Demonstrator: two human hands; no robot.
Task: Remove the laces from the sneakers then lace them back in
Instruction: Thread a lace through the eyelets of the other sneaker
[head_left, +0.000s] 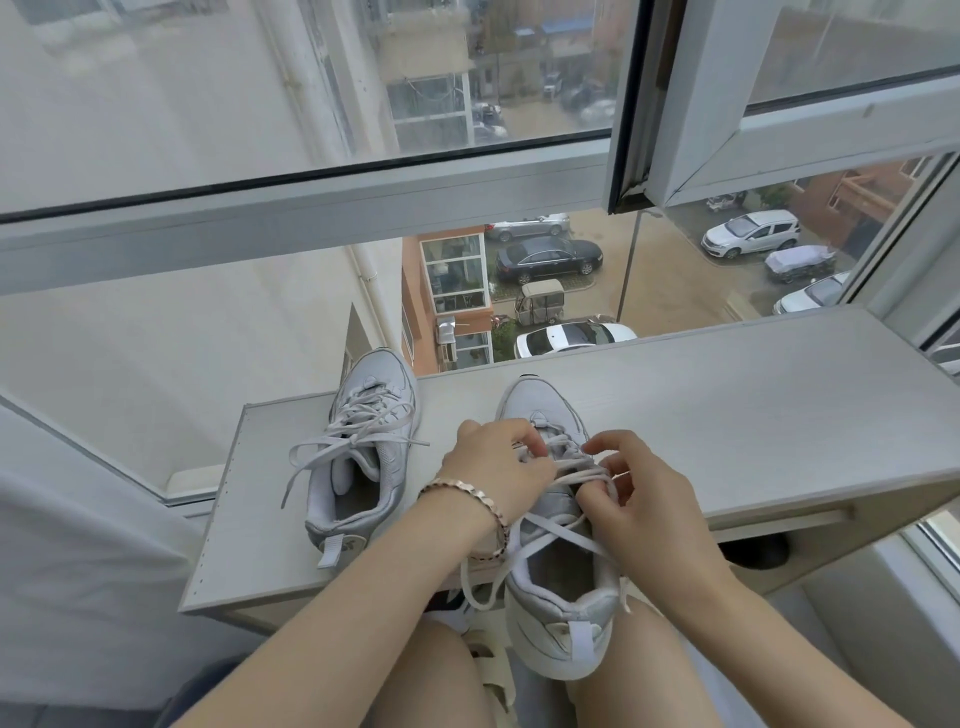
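Pale wood-grain board (727, 395) under an open window (779, 130), high above parked cars (545, 257), served as the work surface.

Left to right I noted:

1. Left sneaker (363, 447), grey-white, stood flat on the board with its toe to the glass. It was fully laced, the untied ends (322, 457) splayed loose over its opening.
2. Left hand (493, 473), a bracelet (467, 493) at the wrist, had its fingers curled at the eyelets nearest the toe. It appeared to pinch a strand there.
3. Right sneaker (561, 571) lay just beside the first, its heel overhanging the near edge between the knees. Its lace (563, 530) was slack and crossed over the tongue.
4. Right hand (639, 504) had its fingers curled, pinching a crossing at mid-lacing.

Assessment: unlacing of the right sneaker had barely begun. I judged it best to slacken one crossing at a time, starting at the opening, and to draw each end straight out of its eyelet. One hand should steady the shoe, since the overhanging heel could tip it off the board.
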